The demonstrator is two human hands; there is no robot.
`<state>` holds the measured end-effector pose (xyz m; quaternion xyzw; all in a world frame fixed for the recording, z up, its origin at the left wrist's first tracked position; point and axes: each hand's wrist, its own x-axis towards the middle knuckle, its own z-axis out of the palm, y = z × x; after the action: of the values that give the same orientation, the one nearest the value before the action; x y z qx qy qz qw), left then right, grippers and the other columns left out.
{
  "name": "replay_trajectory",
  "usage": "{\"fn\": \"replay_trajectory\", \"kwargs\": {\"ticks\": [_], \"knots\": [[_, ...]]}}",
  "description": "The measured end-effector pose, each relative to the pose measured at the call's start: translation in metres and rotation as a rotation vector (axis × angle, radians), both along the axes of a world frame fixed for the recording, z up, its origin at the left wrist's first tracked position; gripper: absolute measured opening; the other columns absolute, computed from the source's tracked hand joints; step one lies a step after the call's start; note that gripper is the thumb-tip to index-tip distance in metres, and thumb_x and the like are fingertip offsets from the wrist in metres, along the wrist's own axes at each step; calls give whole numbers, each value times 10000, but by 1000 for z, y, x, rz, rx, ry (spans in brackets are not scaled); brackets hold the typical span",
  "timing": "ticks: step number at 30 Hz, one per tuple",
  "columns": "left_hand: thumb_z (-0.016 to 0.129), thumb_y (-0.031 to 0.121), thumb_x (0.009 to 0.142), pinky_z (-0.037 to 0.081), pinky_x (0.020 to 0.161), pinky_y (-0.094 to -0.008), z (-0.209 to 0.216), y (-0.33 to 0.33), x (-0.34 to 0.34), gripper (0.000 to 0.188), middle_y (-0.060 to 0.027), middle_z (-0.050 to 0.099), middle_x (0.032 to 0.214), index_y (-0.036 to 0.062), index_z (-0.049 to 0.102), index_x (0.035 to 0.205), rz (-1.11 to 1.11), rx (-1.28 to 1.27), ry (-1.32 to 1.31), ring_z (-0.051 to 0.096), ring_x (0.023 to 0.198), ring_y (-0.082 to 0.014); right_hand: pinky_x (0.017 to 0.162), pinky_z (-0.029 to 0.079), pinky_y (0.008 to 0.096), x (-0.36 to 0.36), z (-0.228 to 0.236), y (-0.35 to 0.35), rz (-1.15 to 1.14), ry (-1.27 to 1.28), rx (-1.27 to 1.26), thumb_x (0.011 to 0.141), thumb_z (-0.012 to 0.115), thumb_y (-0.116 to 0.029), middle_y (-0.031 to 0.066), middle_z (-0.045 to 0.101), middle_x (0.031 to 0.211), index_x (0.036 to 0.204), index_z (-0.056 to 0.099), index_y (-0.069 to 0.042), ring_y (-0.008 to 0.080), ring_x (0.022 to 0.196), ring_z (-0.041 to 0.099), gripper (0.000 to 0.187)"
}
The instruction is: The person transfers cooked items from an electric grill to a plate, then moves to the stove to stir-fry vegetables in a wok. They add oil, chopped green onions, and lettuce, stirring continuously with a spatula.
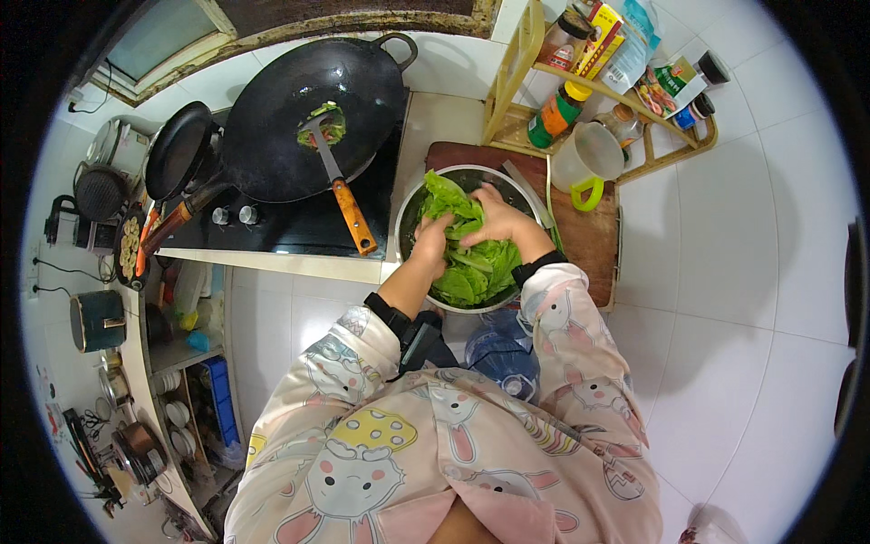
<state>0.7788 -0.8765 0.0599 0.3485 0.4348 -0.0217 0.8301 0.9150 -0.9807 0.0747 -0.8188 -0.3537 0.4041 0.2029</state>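
Observation:
A round metal bowl [401, 222] in front of me holds a pile of green lettuce leaves [476, 267]. My left hand [433, 243] is in at the bowl's left side, its fingers curled into the leaves. From the right, my right hand [497, 220] closes round the same bunch. Some leaves rise between the two hands above the rim, and some fingertips are hidden by them. Beneath the bowl lies a brown cutting board [589, 249], with a knife [524, 186] partly visible beside the bowl's upper right rim.
Left of the bowl, a black wok [281, 109] on the stove holds some cooked food [331, 127] and a wooden-handled spatula [348, 213]. A frying pan [178, 150] stands beyond it. A rack [652, 127] with bottles and a measuring jug [584, 159] occupy the back right.

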Motion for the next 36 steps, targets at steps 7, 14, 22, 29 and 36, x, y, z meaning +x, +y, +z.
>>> {"fn": "replay_trajectory", "kwargs": {"ticks": [7,14,22,29,36], "knots": [[371,447,945,312,973,-579,5,13,5,536,-105,409,1394,126,377,1374,11,-243,-127,410,1235,-307,1065,327,355,-18,-16,41,40,-30,-318,451,882,-482,277,200,1472,1469,40,-6,374,1328,316,1404],[372,489,942,280,1020,-525,29,15,7,520,-71,479,1337,125,471,1300,-7,-130,71,433,1219,-279,876,483,378,-13,-43,30,-123,-95,-72,556,832,-326,179,614,1150,1364,394,-165,338,1056,593,933],[530,277,937,397,822,-270,13,-3,-6,386,-49,526,1017,36,452,1228,-1,426,-234,483,924,-146,814,492,379,-32,-23,-8,-272,-289,506,747,682,-181,173,646,1047,1169,571,-98,361,984,609,444],[560,258,932,430,895,-310,14,-15,-13,517,-131,367,1238,9,349,1333,-101,709,-254,512,1041,-206,863,473,332,-25,-1,-33,-234,-543,626,776,643,-61,134,640,1105,1172,568,-24,290,1010,618,405],[522,282,952,387,979,-340,16,1,-16,484,-160,415,1311,20,382,1334,-106,596,-416,463,1189,-259,937,438,379,-7,1,-52,-750,397,935,954,413,-200,102,558,1253,1230,518,-52,264,1124,537,330]]}}
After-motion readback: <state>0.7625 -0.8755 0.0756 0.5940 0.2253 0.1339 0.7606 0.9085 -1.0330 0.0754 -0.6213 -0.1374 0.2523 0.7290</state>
